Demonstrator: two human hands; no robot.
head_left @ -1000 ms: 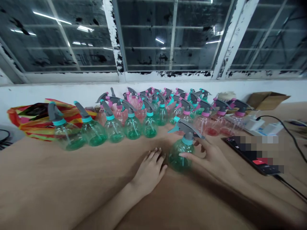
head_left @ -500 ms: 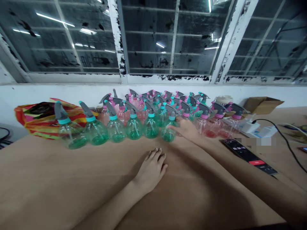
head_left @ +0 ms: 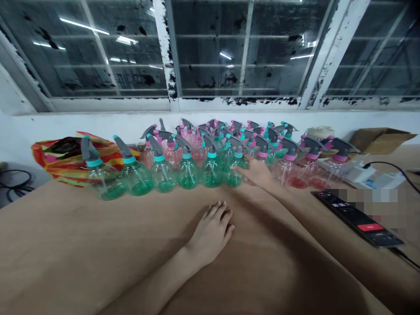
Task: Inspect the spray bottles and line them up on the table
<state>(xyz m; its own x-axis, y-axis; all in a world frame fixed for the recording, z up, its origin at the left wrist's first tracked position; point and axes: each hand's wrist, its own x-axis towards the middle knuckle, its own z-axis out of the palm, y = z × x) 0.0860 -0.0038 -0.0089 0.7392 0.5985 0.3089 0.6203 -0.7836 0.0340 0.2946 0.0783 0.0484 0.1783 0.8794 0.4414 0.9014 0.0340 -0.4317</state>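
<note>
My left hand [head_left: 211, 232] lies flat on the brown table [head_left: 98, 245], palm down, fingers stretched out and holding nothing. My right hand [head_left: 257, 173] reaches forward to the row of spray bottles, its fingers curved against the side of a green spray bottle [head_left: 235, 170] with a grey trigger and teal collar. That bottle stands upright at the right end of a front row of several green bottles [head_left: 187, 170]. Pink bottles [head_left: 295, 168] with pink collars stand to the right of my hand and behind.
A striped red and yellow bag [head_left: 62, 159] lies at the far left. A black phone [head_left: 361, 216] on a cable rests at the right, with white chargers [head_left: 361, 173] and a cardboard box [head_left: 380, 138] behind it. Windows and a white sill run along the back.
My right hand carried the green bottle from the table's middle forward into the front row, where it now stands. My left hand stayed flat in place.
</note>
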